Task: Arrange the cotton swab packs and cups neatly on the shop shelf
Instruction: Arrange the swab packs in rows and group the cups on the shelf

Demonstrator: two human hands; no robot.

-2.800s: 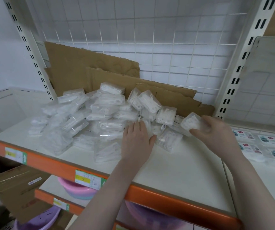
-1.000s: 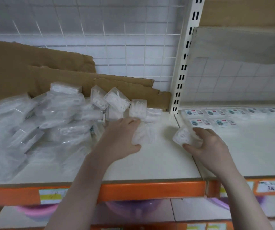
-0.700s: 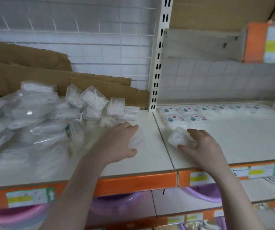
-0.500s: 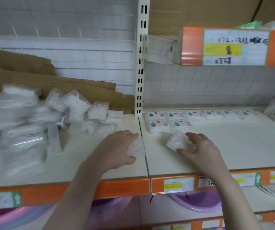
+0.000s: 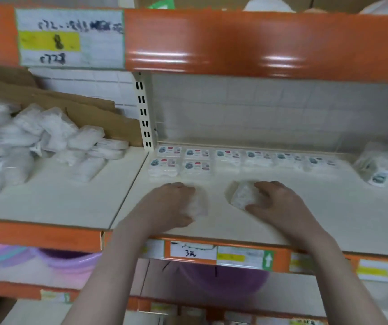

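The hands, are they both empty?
No, the left hand and the right hand each hold a clear cotton swab pack.

On the white shelf board [image 5: 329,219], 8 flat clear cotton swab packs with printed labels [image 5: 196,154] lie along the back edge: 6 in the back row and 2 more in front of them, at the left corner. 2 bare hands are there, the left hand [image 5: 169,205] and the right hand [image 5: 279,202], each gripping 1 clear pack. The loose white packs [image 5: 57,134] on the left board are blurred, so I cannot count them.
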